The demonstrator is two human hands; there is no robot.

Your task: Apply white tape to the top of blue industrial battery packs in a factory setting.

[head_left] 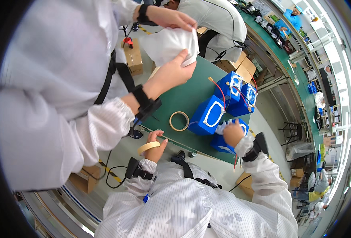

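Note:
My left hand (156,150) is at the near edge of the green table, its fingers curled at a roll of cream masking tape (147,147). Whether the roll sits around the fingers or is only gripped, I cannot tell. My right hand (233,134) is closed over the nearest blue block-shaped pack (222,145), with a crumpled whitish piece (220,129) at its fingertips. Right beside it stands another blue pack (202,119) with a white oval bead on its face and a red wire. Two more blue packs (229,85) (245,104) stand behind.
Another tape roll (179,121) lies flat on the green table (175,99). At the left, a co-worker's hands (169,75) hold a white cloth-like sheet (169,45) over the table. Another person (219,23) bends at the far side. Cardboard boxes (132,57) stand on the floor.

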